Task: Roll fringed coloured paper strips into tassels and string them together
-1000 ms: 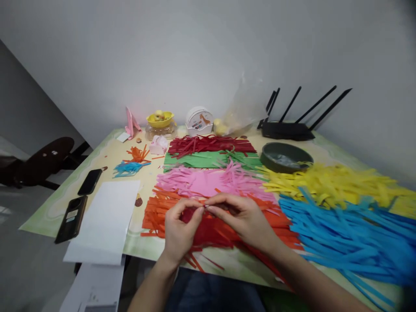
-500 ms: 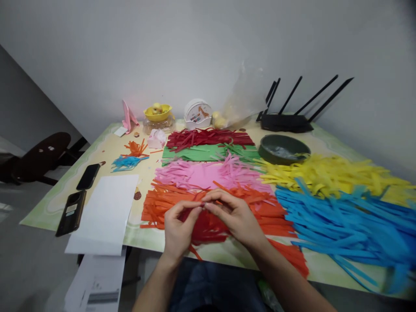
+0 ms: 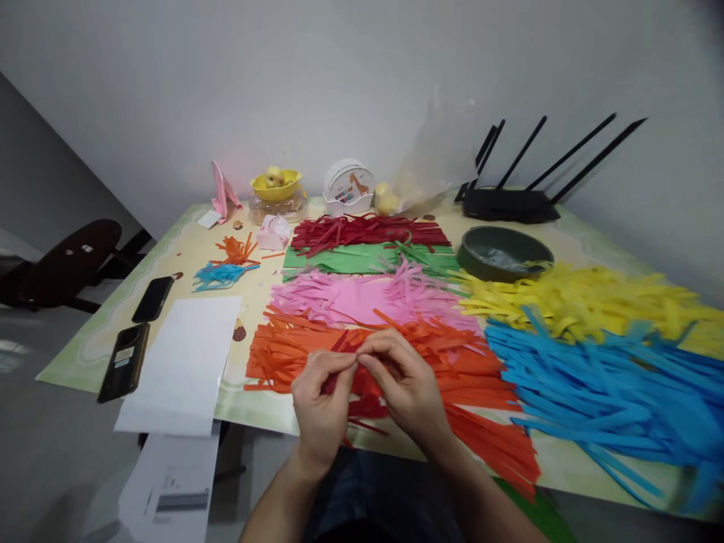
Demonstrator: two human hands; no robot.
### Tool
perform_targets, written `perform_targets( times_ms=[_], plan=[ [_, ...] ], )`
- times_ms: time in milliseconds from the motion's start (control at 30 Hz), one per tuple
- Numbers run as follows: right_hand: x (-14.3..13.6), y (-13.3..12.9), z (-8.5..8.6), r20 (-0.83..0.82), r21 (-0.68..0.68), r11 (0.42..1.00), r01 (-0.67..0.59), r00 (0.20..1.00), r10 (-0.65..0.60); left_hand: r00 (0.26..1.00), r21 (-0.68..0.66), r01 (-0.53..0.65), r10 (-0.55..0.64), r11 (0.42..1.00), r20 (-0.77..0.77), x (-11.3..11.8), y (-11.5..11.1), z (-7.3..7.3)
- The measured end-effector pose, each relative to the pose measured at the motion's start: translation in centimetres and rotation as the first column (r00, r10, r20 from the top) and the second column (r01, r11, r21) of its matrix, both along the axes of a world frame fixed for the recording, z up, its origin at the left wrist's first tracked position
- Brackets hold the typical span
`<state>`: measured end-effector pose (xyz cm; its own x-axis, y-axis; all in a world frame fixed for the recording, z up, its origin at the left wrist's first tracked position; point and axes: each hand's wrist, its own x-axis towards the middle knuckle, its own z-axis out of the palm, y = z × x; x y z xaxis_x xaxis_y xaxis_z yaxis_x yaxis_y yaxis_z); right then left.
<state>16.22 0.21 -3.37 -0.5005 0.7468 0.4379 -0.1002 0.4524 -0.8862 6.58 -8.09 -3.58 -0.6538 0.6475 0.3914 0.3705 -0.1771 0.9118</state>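
My left hand [image 3: 320, 407] and my right hand [image 3: 412, 392] meet fingertip to fingertip above the front of the table. Both are closed in a pinch at the top of a red paper fringe [image 3: 367, 408], whose cut strips hang below and between the fingers. The exact spot they pinch is small and mostly covered by the fingertips. Beneath the hands lies a wide orange paper fringe [image 3: 271, 354]. Behind it, in rows, are a pink fringe [image 3: 351, 298], a green fringe [image 3: 333, 259] and a dark red fringe [image 3: 367, 232].
Blue strips [image 3: 599, 392] and yellow strips [image 3: 577, 302] cover the right side, near a dark green round bowl [image 3: 503, 253] and a black router [image 3: 509, 205]. At left lie white paper [image 3: 181, 362], two phones [image 3: 124, 362] and small orange-blue tassels [image 3: 226, 273].
Both hands still pinch together; the left has turned slightly and the red strips below have shifted. The camera view has moved a little, and something green now shows below the table edge.
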Motion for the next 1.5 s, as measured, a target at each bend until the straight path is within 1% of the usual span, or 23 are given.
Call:
perform_targets(
  times_ms=[100, 167, 233, 367, 433, 533, 567, 633, 767, 867, 933, 1033, 1200, 1267, 1333, 1367, 1400, 1433, 1467, 1500],
  plan=[
    [0.0, 0.1, -0.2, 0.002, -0.03, 0.999, 0.04, 0.999, -0.04, 0.989, -0.041, 0.111, -0.106, 0.993, 0.106, -0.3, 0.1, 0.1],
    [-0.2, 0.0, -0.4, 0.0, -0.043, 0.997, 0.061, 0.998, -0.061, 0.975, -0.053, 0.146, -0.134, 0.988, 0.177, -0.4, 0.2, 0.2],
    [-0.5, -0.2, -0.7, -0.01, -0.023, 0.997, 0.076, 0.997, -0.077, 0.973, -0.042, 0.114, -0.103, 0.993, 0.206, -0.3, 0.2, 0.1],
    [-0.6, -0.7, -1.1, -0.038, 0.041, 0.989, 0.144, 0.989, -0.142, 0.976, -0.058, -0.014, 0.027, 0.998, 0.217, 0.2, 0.2, -0.4],
    [-0.3, -0.5, -1.0, -0.027, 0.035, 0.996, 0.084, 0.996, -0.083, 0.965, -0.068, -0.036, 0.052, 0.997, 0.258, 0.3, 0.1, -0.6],
    [0.6, 0.3, -0.4, 0.025, 0.018, 0.999, -0.044, 0.999, 0.044, 0.952, -0.084, -0.007, 0.033, 0.996, 0.305, 0.2, -0.1, -0.6],
    [1.0, 0.5, -0.1, 0.047, 0.03, 0.998, -0.053, 0.998, 0.052, 0.953, -0.091, 0.003, 0.025, 0.996, 0.303, 0.1, -0.1, -0.5],
    [1.4, 0.8, 0.4, 0.082, 0.081, 0.996, -0.034, 0.996, 0.027, 0.958, -0.103, 0.036, -0.005, 0.994, 0.287, -0.1, -0.2, -0.3],
    [1.5, 0.8, 1.0, 0.111, 0.137, 0.99, -0.028, 0.994, 0.012, 0.96, -0.135, 0.14, -0.101, 0.981, 0.261, -0.6, -0.1, 0.0],
    [1.3, 0.7, 1.1, 0.111, 0.144, 0.989, -0.03, 0.994, 0.014, 0.966, -0.126, 0.13, -0.097, 0.983, 0.239, -0.8, 0.0, -0.1],
    [1.2, 0.7, 1.1, 0.096, 0.134, 0.991, -0.012, 0.995, -0.001, 0.961, -0.114, 0.121, -0.088, 0.986, 0.262, -1.0, 0.0, -0.3],
    [1.0, 0.7, 1.0, 0.073, 0.092, 0.995, 0.029, 0.997, -0.036, 0.934, -0.101, 0.143, -0.1, 0.985, 0.344, -1.5, 0.0, -0.5],
    [0.8, 0.6, 1.0, 0.052, 0.028, 0.999, 0.031, 0.998, -0.032, 0.838, -0.044, 0.183, -0.132, 0.982, 0.53, -1.9, 0.1, -0.8],
    [1.0, 0.8, 1.3, -0.004, -0.005, 0.994, 0.109, 0.994, -0.109, 0.827, -0.05, 0.137, -0.087, 0.989, 0.555, -2.0, -0.2, -1.2],
    [1.5, 1.1, 1.6, -0.056, -0.038, 0.974, 0.221, 0.973, -0.223, 0.836, -0.074, 0.074, -0.021, 0.995, 0.549, -3.0, -0.9, -1.5],
    [1.8, 1.2, 1.6, -0.058, -0.038, 0.97, 0.241, 0.968, -0.243, 0.848, -0.095, 0.044, 0.013, 0.994, 0.53, -3.9, -1.4, -1.5],
    [2.0, 1.3, 1.5, -0.041, -0.022, 0.975, 0.222, 0.974, -0.223, 0.868, -0.122, 0.011, 0.051, 0.992, 0.494, -5.3, -2.1, -1.2],
    [2.2, 1.3, 1.3, -0.009, 0.005, 0.986, 0.169, 0.986, -0.169, 0.896, -0.154, -0.021, 0.086, 0.988, 0.435, -7.1, -3.0, -0.6],
    [2.3, 1.3, 0.9, 0.028, 0.026, 0.993, 0.111, 0.993, -0.112, 0.93, -0.182, -0.083, 0.141, 0.98, 0.338, -9.3, -3.8, 0.2],
    [2.4, 1.1, 0.3, 0.063, 0.034, 0.997, 0.066, 0.996, -0.068, 0.954, -0.184, -0.18, 0.217, 0.966, 0.206, -11.9, -4.5, 1.3]
  ],
)
